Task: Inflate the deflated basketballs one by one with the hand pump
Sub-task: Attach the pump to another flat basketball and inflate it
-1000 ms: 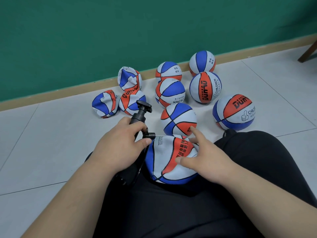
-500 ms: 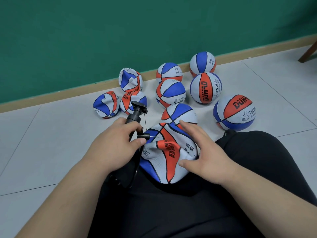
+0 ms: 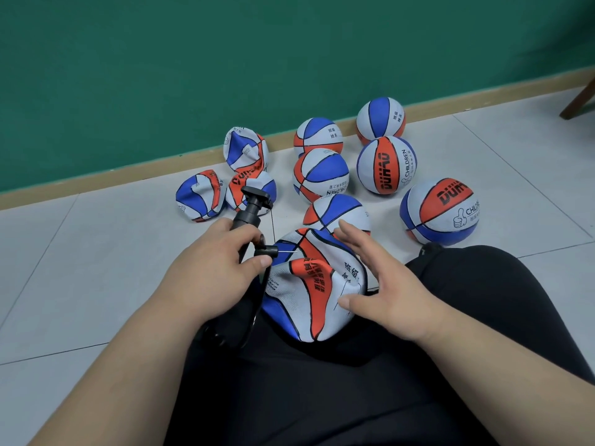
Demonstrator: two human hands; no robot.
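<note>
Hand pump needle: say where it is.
Head view, centre: the needle juts rightward from the hand pump in the left hand, its tip at the deflated basketball on the lap, left of the right hand.

1. The deflated basketball on the lap looks like rubber: matt, with a fine pebbled grain, creased into soft folds.
2. The inflated basketball at the right has the same grainy matt skin, but stretched tight and even.
3. The hand pump is black plastic, smooth, with a weak shine on its handle.
4. Its needle is thin bright metal.
5. The trousers are black cloth, matt.
6. The floor is pale tile, smooth and slightly glossy.
7. The wall is green and matt.
8. The skirting board is tan and smooth, perhaps wood.
9. The chair leg looks like brown wood.
</note>
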